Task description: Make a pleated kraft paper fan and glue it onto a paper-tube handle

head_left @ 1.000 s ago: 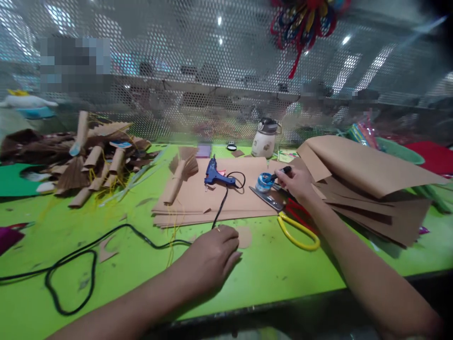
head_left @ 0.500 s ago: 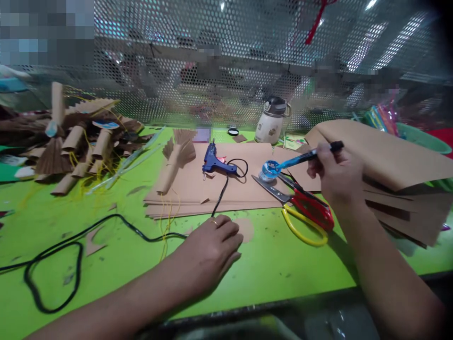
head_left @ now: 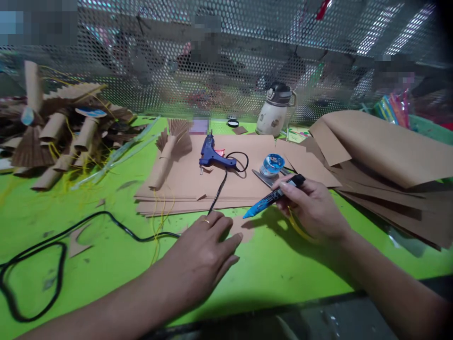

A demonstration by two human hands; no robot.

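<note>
My right hand (head_left: 313,203) grips a marker (head_left: 272,196) with a black rear end. Its front part is coated in blue paint, and its tip is over the right part of a small brown paper disc (head_left: 247,231); whether it touches I cannot tell. My left hand (head_left: 208,241) lies on the green table with its fingers apart, fingertips at the disc's left edge. Behind the marker stands a small tub of blue paint (head_left: 273,165). Scissors (head_left: 264,179) lie beside the tub, their handles mostly hidden by my right hand.
A blue glue gun (head_left: 215,156) rests on stacked brown paper (head_left: 187,196), next to a pleated paper figure (head_left: 164,160). Its black cord (head_left: 116,217) runs left. More paper figures (head_left: 85,132) pile up at the left. A bottle (head_left: 272,115) and curled paper sheets (head_left: 385,141) are behind and right.
My right hand has brought the marker from the paint tub down and left to the paper disc. My left hand stays by the disc, and the view has shifted slightly.
</note>
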